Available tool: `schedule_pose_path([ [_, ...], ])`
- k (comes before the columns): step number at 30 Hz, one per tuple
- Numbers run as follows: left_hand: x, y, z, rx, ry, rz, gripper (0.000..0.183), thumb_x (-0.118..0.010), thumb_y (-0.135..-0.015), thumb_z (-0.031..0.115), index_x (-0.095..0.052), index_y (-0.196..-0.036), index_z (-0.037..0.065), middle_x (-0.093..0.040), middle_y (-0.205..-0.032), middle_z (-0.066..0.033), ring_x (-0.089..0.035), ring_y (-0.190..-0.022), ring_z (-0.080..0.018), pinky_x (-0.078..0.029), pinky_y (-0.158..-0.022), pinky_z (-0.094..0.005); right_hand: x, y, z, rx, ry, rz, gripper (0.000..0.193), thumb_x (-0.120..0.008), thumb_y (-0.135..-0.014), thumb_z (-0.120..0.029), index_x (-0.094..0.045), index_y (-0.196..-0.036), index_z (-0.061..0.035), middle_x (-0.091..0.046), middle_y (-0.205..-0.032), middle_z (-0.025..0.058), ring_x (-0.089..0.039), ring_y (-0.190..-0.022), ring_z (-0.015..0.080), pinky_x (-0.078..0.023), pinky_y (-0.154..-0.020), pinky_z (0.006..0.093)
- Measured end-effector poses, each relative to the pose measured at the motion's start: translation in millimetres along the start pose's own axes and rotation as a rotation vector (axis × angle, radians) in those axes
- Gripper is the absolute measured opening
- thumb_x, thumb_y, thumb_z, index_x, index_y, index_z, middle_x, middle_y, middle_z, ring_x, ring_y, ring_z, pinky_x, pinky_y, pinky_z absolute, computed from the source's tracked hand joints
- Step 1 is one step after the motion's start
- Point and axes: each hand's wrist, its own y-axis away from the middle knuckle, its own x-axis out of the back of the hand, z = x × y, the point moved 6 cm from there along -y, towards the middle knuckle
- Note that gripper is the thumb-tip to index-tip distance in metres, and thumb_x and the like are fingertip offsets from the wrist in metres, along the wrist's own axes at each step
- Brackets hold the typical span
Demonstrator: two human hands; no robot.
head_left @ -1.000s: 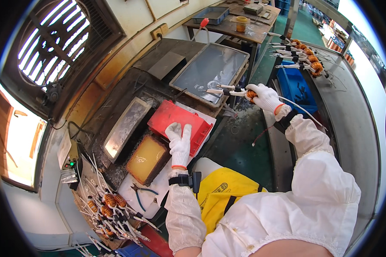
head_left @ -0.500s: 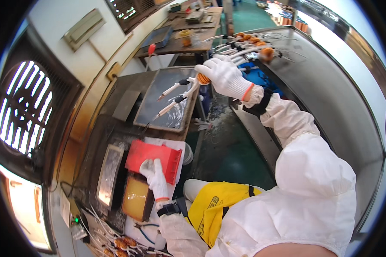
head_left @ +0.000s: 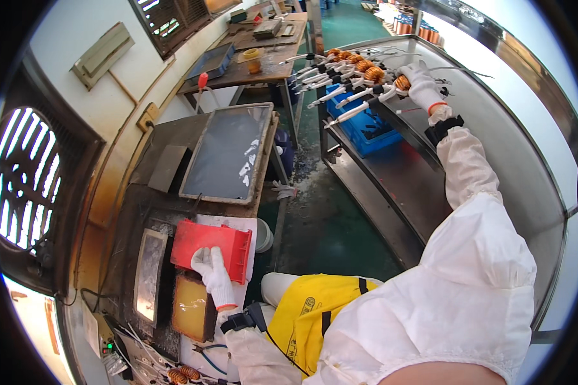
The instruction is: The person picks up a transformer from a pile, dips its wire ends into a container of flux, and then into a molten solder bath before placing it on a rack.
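My right hand (head_left: 420,86), in a white knit glove, is at the upper right. Its fingers close round a copper-wire coil (head_left: 402,83) at the near end of a row of similar coils (head_left: 356,63) on the metal bench. White-sleeved leads with black bands (head_left: 363,110) stick out over the bench edge. My left hand (head_left: 213,273), gloved too, lies on a red plastic bin (head_left: 202,242) with its fingers apart, holding nothing. Beside it are a tray of amber liquid (head_left: 191,309) and a narrow tray with a shiny silvery surface (head_left: 149,274).
A shallow rectangular tray of grey liquid (head_left: 225,154) stands beyond the red bin. Under the bench edge sits a blue crate (head_left: 366,131). Pliers (head_left: 210,359) and more coils (head_left: 183,373) lie at the lower left. A wooden table (head_left: 276,67) stands farther back.
My right hand has moved right from above the grey tray to the metal bench, bringing the coil to the row there. My left hand stays on the red bin. The view has shifted slightly.
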Motion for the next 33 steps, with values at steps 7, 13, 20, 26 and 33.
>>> schedule_pose_path([
  [7,1.0,4.0,10.5,0.001,-0.033,0.021,0.046,-0.061,-0.093,0.018,-0.037,-0.129,0.002,-0.047,-0.127,-0.0151,-0.048,-0.118,-0.0226,-0.039,-0.103,-0.0329,-52.8,16.8,50.7,-0.072,-0.098,-0.042,0.031,-0.069,-0.08,-0.025,-0.062,-0.11,-0.0198,-0.058,-0.115,0.0104,-0.054,-0.11,0.0335,-0.044,-0.094,0.0401],
  [13,0.7,3.9,5.4,0.004,-0.053,0.0,0.048,-0.061,-0.092,0.02,-0.036,-0.129,0.002,-0.045,-0.129,-0.0163,-0.047,-0.119,-0.0233,-0.039,-0.103,-0.0333,-76.5,23.6,46.0,-0.015,-0.144,0.039,0.035,-0.069,-0.077,-0.021,-0.061,-0.11,-0.021,-0.058,-0.116,0.0092,-0.052,-0.112,0.0315,-0.042,-0.097,0.0388],
  [20,2.1,12.7,16.8,0.01,-0.108,0.014,0.046,-0.06,-0.093,0.017,-0.036,-0.129,0.002,-0.045,-0.129,-0.017,-0.047,-0.12,-0.024,-0.038,-0.103,-0.034,-50.2,49.4,37.1,-0.425,-0.024,-0.14,0.054,-0.061,-0.085,-0.035,-0.044,-0.134,-0.0199,-0.051,-0.125,0.0188,-0.052,-0.116,0.0367,-0.045,-0.094,0.0436],
  [26,-6.2,26.7,43.2,0.058,-0.012,0.016,0.044,-0.055,-0.096,0.024,-0.038,-0.13,0.002,-0.044,-0.132,-0.0173,-0.043,-0.123,-0.0254,-0.033,-0.105,-0.0356,-62.8,52.4,14.8,-0.533,-0.151,-0.04,0.084,-0.069,-0.076,-0.057,-0.035,-0.139,-0.0132,-0.036,-0.136,0.0249,-0.046,-0.122,0.0419,-0.043,-0.099,0.0454],
  [33,-3.7,26.9,39.8,0.053,-0.004,0.035,0.045,-0.054,-0.096,0.028,-0.04,-0.129,0.001,-0.045,-0.132,-0.0165,-0.044,-0.122,-0.025,-0.033,-0.105,-0.0353,-107.9,-0.1,10.3,-0.442,-0.27,0.112,0.079,-0.071,-0.075,-0.054,-0.038,-0.135,-0.0155,-0.037,-0.134,0.0244,-0.047,-0.12,0.0425,-0.044,-0.097,0.0464],
])
